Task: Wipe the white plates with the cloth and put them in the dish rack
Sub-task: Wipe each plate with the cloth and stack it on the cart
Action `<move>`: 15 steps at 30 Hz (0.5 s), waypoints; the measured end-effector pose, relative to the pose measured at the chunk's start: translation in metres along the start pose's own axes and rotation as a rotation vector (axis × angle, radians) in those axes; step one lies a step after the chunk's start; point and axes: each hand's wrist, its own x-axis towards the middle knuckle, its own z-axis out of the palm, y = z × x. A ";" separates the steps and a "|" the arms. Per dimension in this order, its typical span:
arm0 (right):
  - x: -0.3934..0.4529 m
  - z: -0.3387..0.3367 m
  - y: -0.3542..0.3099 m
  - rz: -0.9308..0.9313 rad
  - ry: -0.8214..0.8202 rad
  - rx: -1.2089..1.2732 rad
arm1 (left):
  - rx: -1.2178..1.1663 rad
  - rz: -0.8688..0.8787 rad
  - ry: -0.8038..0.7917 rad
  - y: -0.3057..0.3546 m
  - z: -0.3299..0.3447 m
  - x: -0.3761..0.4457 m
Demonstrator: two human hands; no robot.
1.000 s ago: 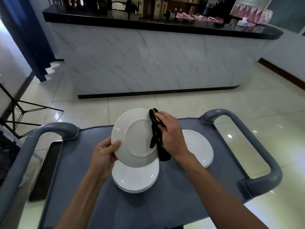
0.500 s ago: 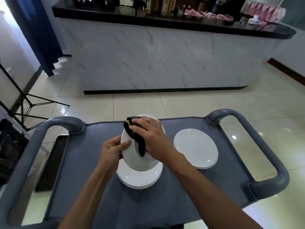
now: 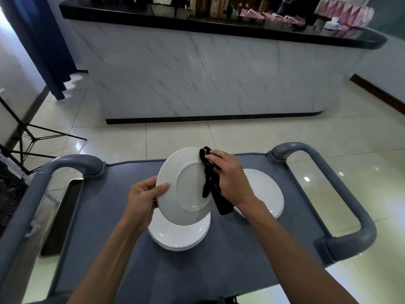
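— Head view first: what do I have in the hands?

— My left hand [image 3: 143, 195] grips a white plate [image 3: 186, 185] by its left rim, thumb laid over the underside, fingers curled behind. I'm holding it tilted up above the cart [image 3: 105, 216], its ringed base facing the camera.

— And the right?

— My right hand [image 3: 230, 178] is wrapped round a black cloth [image 3: 211, 185] with a bit of yellow showing, pressing it against the plate's upper right edge. The loose end hangs down past the rim.

— Other plates?

— A stack of plates [image 3: 179, 235] lies on the grey cart top directly beneath the raised one, and a single plate [image 3: 263, 189] lies flat to the right, partly behind my wrist. A metal tray [image 3: 63, 216] sits along the cart's left side. I can't make out the dish rack clearly.
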 end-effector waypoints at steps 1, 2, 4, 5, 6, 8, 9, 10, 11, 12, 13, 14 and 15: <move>-0.001 -0.004 0.004 0.009 0.007 -0.009 | 0.009 0.005 -0.001 0.001 0.004 0.002; -0.003 -0.008 0.009 0.015 0.011 -0.022 | 0.021 0.010 -0.004 0.003 0.009 0.003; -0.007 -0.016 0.021 0.024 0.017 -0.053 | 0.047 0.027 -0.015 0.004 0.021 0.005; -0.010 -0.020 0.026 0.028 0.024 -0.067 | 0.061 0.042 -0.023 0.004 0.027 0.007; -0.013 -0.024 0.032 0.033 0.033 -0.081 | 0.079 0.062 -0.033 0.003 0.034 0.009; -0.018 -0.032 0.044 0.045 0.045 -0.115 | 0.138 0.103 -0.043 0.000 0.048 0.014; -0.022 -0.036 0.050 0.054 0.043 -0.133 | 0.181 0.123 -0.046 -0.002 0.056 0.016; -0.025 -0.040 0.057 0.060 0.037 -0.148 | 0.222 0.141 -0.047 -0.004 0.064 0.019; -0.029 -0.045 0.063 0.060 0.030 -0.161 | 0.261 0.154 -0.045 -0.006 0.073 0.022; -0.033 -0.050 0.070 0.056 0.025 -0.176 | 0.293 0.164 -0.044 -0.009 0.081 0.024; -0.037 -0.056 0.077 0.051 0.024 -0.193 | 0.323 0.174 -0.041 -0.013 0.090 0.027; -0.041 -0.061 0.085 0.049 0.021 -0.209 | 0.358 0.181 -0.036 -0.016 0.100 0.030; -0.045 -0.068 0.094 0.049 0.022 -0.224 | 0.407 0.188 -0.027 -0.020 0.111 0.034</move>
